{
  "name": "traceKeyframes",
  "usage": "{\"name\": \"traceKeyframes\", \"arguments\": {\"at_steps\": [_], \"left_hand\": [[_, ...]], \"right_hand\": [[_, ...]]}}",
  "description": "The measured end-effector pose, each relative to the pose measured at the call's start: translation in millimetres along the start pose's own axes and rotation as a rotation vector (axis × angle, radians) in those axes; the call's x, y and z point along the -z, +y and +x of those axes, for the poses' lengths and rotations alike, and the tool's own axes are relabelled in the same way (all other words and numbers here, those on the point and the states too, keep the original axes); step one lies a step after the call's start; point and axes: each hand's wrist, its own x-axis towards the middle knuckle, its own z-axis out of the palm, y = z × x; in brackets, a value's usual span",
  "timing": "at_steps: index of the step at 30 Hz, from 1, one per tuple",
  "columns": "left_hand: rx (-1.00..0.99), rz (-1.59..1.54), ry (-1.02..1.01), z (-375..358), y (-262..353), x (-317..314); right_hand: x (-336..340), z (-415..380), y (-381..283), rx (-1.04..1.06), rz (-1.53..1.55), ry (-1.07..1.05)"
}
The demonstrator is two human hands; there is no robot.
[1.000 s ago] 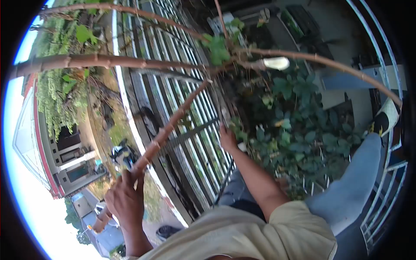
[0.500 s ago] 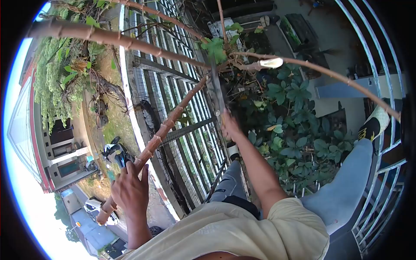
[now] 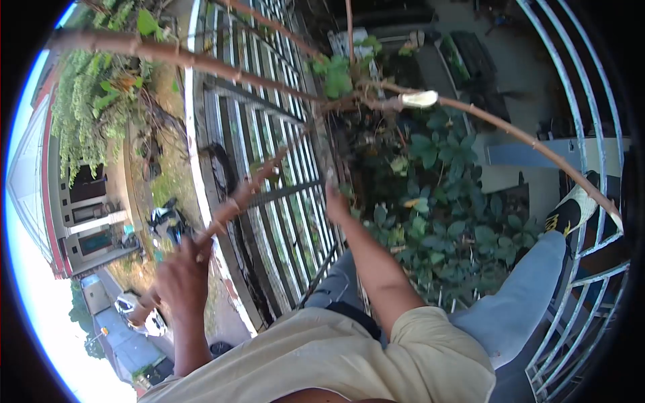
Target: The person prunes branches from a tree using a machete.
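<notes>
Reddish-brown branch (image 3: pixel 242 191), green leaves (image 3: pixel 443 221), white-barred railing (image 3: pixel 269 134), pale yellow shirt (image 3: pixel 349 363), light blue trousers (image 3: pixel 517 302).

We see an outdoor scene in strong daylight, viewed from high up. We take the metal fence (image 3: pixel 269 168) w/ white bars as landmark. Left of the fence: dry ground w/ some grass, a parked motorbike (image 3: pixel 163 221), a house (image 3: pixel 80 208) w/ red trim and a creeper-covered tree (image 3: pixel 84 114). Right of the fence: a bed of green leafy plants (image 3: pixel 443 221), then grey paved floor. Far right of the fence: a curved white railing (image 3: pixel 584 101).
</notes>
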Motion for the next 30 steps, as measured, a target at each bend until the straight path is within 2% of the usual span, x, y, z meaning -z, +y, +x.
{"name": "traceKeyframes", "arguments": {"at_steps": [1, 2, 3, 4, 5, 6, 8, 12, 14, 15, 20, 27, 28, 30], "left_hand": [[-0.027, 0.040, -0.053, -15, 4, -31], [-0.230, 0.128, -0.033, -35, 21, -68], [-0.065, -0.050, -0.214, -31, 40, -39], [-0.107, -0.039, -0.212, -22, 31, -19], [-0.115, -0.169, -0.306, -17, 20, -2], [-0.098, -0.317, -0.399, -18, 13, 3], [-0.120, -0.445, -0.317, -23, -3, 2], [-0.024, -0.420, -0.265, -25, -31, 29], [-0.060, -0.455, -0.225, -35, -53, 23], [-0.013, -0.512, -0.210, -40, -62, 24], [0.075, -0.615, -0.240, -78, -106, 0], [0.214, -0.915, -0.305, -140, -172, -58], [0.227, -0.961, -0.316, -150, -183, -69], [0.261, -1.010, -0.327, -174, -199, -102]], "right_hand": [[-43, 3, 40, 0.033, 0.135, 0.060], [-42, -20, 30, -0.289, 0.133, 0.043], [-44, -14, 30, -0.296, 0.159, 0.057], [-52, -10, 47, -0.457, 0.602, 0.202], [-60, -14, 64, -0.604, 1.032, 0.346], [-50, -11, 78, -0.610, 1.021, 0.355], [-9, -2, 95, -0.337, 0.942, 0.454], [68, -36, 51, -0.117, 0.755, 0.371], [83, -57, 27, -0.194, 0.759, 0.245], [82, -63, 23, -0.173, 0.755, 0.220], [82, -110, -5, -0.099, 0.864, 0.335], [104, -205, -85, -0.064, 0.965, 0.244], [100, -219, -100, -0.054, 0.948, 0.220], [104, -248, -127, -0.042, 1.054, 0.029]]}}
